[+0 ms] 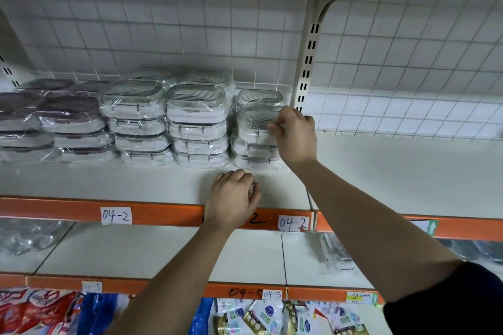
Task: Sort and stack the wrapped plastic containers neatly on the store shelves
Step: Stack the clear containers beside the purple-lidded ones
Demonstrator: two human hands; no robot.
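Clearly, film-wrapped clear-lidded white containers (257,128) stand neatly stacked.

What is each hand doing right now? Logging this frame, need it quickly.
Left hand: loosely curled, resting on the shelf edge, holding nothing.
Right hand: fingers closed on the top wrapped container of the rightmost stack.

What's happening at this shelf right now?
A person is stacking wrapped clear plastic containers on the white shelf with the orange edge. The right hand grips the top wrapped clear container of the rightmost stack, apparently setting or straightening it. The left hand rests empty on the shelf front. Taller clear stacks and dark-lidded wrapped containers stand to the left.
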